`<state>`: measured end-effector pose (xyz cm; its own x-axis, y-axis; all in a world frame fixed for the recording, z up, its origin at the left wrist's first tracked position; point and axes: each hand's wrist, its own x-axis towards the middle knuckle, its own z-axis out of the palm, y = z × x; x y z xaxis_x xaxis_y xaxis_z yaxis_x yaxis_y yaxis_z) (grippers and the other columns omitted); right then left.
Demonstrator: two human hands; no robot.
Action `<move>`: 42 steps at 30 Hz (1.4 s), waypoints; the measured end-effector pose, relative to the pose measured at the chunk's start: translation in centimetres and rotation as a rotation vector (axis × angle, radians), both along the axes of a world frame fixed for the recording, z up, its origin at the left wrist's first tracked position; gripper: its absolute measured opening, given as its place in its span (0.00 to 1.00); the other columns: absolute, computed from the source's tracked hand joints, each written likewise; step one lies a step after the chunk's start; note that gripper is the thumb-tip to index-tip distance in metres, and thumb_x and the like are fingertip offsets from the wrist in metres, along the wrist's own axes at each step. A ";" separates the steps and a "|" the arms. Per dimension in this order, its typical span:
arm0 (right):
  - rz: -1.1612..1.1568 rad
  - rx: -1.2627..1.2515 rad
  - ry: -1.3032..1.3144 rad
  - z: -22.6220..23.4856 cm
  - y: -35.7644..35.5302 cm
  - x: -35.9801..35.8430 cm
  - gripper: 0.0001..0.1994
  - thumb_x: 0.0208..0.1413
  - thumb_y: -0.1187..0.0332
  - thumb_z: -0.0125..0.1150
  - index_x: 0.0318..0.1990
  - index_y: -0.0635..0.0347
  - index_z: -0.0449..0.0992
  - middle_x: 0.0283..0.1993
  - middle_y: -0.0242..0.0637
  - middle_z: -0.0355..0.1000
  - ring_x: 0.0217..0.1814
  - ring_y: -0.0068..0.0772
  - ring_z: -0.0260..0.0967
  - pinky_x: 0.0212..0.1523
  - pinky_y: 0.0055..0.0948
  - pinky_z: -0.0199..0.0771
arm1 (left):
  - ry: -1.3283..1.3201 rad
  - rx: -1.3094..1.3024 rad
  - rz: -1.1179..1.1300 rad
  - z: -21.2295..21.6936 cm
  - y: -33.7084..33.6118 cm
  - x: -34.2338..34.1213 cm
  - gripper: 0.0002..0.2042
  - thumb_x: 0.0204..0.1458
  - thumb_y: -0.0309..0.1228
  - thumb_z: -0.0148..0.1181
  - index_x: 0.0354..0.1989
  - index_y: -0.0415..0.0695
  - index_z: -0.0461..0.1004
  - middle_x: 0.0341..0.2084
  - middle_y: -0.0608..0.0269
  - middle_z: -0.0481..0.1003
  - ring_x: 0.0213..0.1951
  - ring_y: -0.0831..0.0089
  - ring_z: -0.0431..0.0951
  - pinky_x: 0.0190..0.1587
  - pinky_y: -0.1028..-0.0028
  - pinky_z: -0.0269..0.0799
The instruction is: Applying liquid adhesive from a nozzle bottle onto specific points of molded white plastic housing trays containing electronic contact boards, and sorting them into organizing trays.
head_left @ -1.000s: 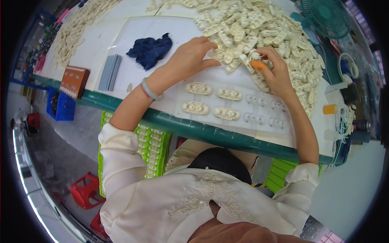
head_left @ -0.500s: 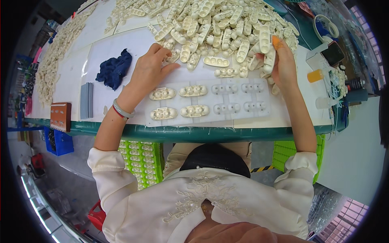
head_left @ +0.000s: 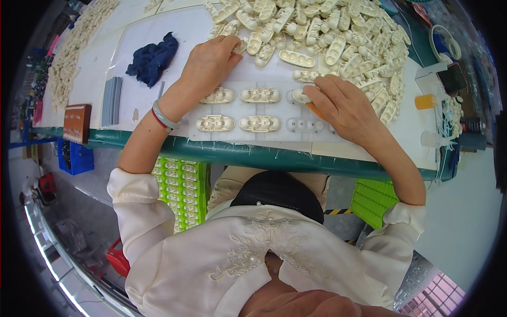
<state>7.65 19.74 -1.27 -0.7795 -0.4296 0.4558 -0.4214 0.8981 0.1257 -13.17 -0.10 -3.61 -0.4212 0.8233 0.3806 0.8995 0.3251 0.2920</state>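
Observation:
A white board (head_left: 287, 109) with rounded studs lies before me. Several oblong cream plastic shells (head_left: 260, 95) sit on its left half in two rows. At its upper right, my right hand (head_left: 343, 108) pinches another cream plastic shell (head_left: 301, 96) over the studs; an orange covering shows on one finger. My left hand (head_left: 214, 61) is beyond the board's upper left, fingers closed around a cream plastic shell (head_left: 240, 46) at the edge of the pile, mostly hidden by the fingers.
A big pile of cream shells (head_left: 338, 50) fills the far side. Left lie a dark blue cloth (head_left: 151, 59), grey strips (head_left: 111, 100) and a brown block (head_left: 77, 123). An orange-yellow container (head_left: 424, 102) stands right. A green tray of shells (head_left: 182, 193) is below the table edge.
My right hand has come from the pile down and left to the board, carrying a shell. My left hand stays by the pile's near edge, its fingers now closed on a shell.

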 end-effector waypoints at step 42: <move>-0.178 -1.228 -0.144 -2.5 3.6 3.9 0.07 0.44 0.79 0.62 0.32 0.64 0.73 0.47 0.40 0.70 0.47 0.30 0.70 0.44 0.24 0.71 | -0.445 -0.228 -0.568 4.0 8.8 4.4 0.11 0.47 0.26 0.60 0.40 0.39 0.74 0.28 0.57 0.77 0.28 0.71 0.77 0.33 0.76 0.72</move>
<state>11.54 23.33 -3.75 -0.8593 0.3354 0.3862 -0.2224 0.4348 -0.8726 -8.76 8.72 0.36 0.0169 0.9976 0.0678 0.7600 -0.0569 0.6474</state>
